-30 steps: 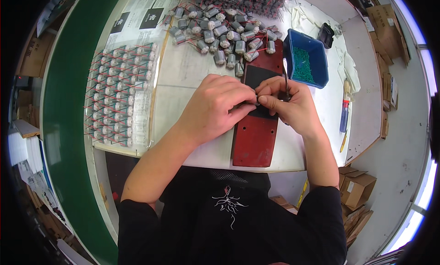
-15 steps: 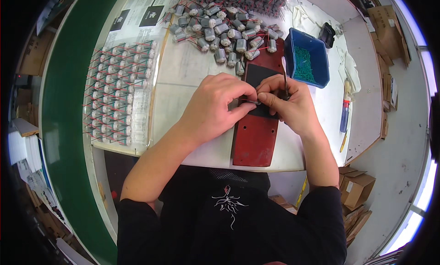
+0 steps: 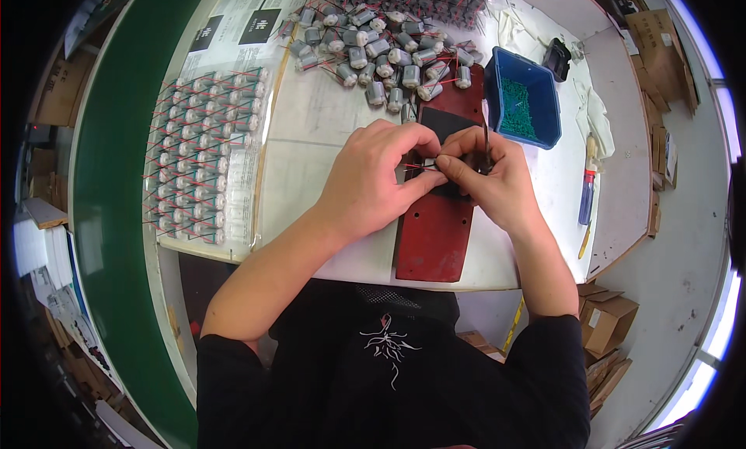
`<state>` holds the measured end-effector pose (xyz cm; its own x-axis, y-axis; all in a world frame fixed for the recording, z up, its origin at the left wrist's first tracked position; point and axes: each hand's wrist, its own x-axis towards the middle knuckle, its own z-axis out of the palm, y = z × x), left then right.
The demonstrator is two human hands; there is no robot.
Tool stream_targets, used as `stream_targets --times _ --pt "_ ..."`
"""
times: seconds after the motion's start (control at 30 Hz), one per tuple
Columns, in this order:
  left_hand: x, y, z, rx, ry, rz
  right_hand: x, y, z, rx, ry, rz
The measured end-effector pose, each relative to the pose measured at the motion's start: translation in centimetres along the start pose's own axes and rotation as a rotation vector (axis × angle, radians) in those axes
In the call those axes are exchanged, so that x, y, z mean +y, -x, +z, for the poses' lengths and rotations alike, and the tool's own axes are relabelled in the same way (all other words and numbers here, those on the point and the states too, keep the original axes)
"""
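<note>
My left hand [image 3: 377, 165] is closed over a black pad [image 3: 443, 123] on a long red board [image 3: 431, 243]. Between its thumb and fingers is a small motor [image 3: 427, 164], mostly hidden, with thin red and dark wires sticking out to the left. Thumb and fingertips of my right hand [image 3: 493, 173] pinch at the same spot, touching the motor's right end or something small there. A slim dark metal tool [image 3: 486, 134] also sits in my right hand, standing up between the fingers; its exact kind is unclear.
A heap of grey motors [image 3: 381, 53] with red wires lies beyond the board. Rows of wired motors [image 3: 206, 154] stand at left; more are packed at the back [image 3: 420, 0]. A blue bin [image 3: 550, 111] of small green pieces and a screwdriver [image 3: 586, 193] are at right.
My left fingers have opened a little and shifted, so more of the motor and its wires shows. My right hand stays almost in place.
</note>
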<state>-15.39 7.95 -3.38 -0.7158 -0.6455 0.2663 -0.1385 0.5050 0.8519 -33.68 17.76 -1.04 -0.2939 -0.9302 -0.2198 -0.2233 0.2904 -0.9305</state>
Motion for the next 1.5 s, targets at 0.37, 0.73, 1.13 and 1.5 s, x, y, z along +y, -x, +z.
stream_targets --times 0.37,0.73,1.13,1.5 --pt "-0.2 0.0 0.0 -0.025 0.016 -0.024 -1.1 -0.3 -1.5 -0.087 -0.077 0.19" --pt "-0.1 0.1 -0.2 -0.026 -0.022 0.003 0.4 -0.1 -0.9 -0.093 0.013 -0.092" --pt "-1.2 0.4 0.0 0.073 -0.091 0.231 -0.8 -0.1 -0.7 -0.084 0.028 0.016" --pt "-0.2 0.1 -0.1 0.011 0.014 0.046 -1.0 -0.3 -0.9 -0.097 0.03 0.062"
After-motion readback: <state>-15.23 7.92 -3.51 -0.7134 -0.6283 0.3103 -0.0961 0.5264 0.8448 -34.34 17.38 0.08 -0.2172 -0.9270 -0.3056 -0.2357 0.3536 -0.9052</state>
